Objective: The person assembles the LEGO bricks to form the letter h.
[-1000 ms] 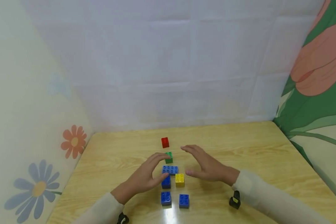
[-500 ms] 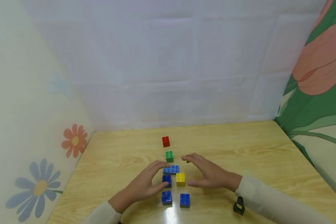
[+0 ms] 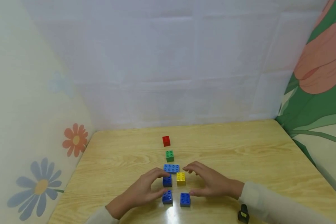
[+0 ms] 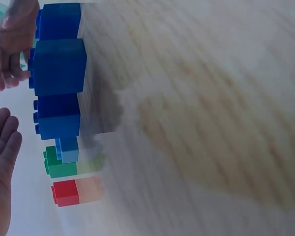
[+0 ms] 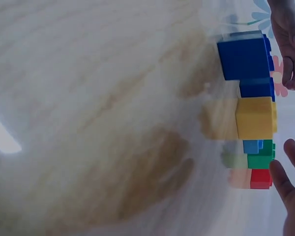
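1. My left hand (image 3: 142, 190) hangs at lower centre of the frame, thumb and fingers parted, holding nothing. Nearest it are the rear dark blue brick (image 3: 167, 180) and the front left dark blue brick (image 3: 167, 197).
2. My right hand (image 3: 212, 184) faces it from lower right of centre, also parted and holding nothing. Its thumb is by the front right dark blue brick (image 3: 185, 199), its fingers near the yellow brick (image 3: 180, 179); I cannot tell whether the thumb touches.
3. Above those, up the middle of the frame, sit the light blue long brick (image 3: 171, 169), the green brick (image 3: 170, 156) and the red brick (image 3: 166, 141).
4. All 7 look like hard plastic: I expect them light, stiff, a bit slick and not fragile. I would pinch 2 opposite flat walls, below the studs.
5. The gap between the rear dark blue brick and the yellow brick is narrow, so fingers there could nudge a neighbour.
6. The table (image 3: 254, 155) spreads wide to left and right, giving me room sideways; its far edge meets the white cloth (image 3: 170, 71), well beyond the red brick.
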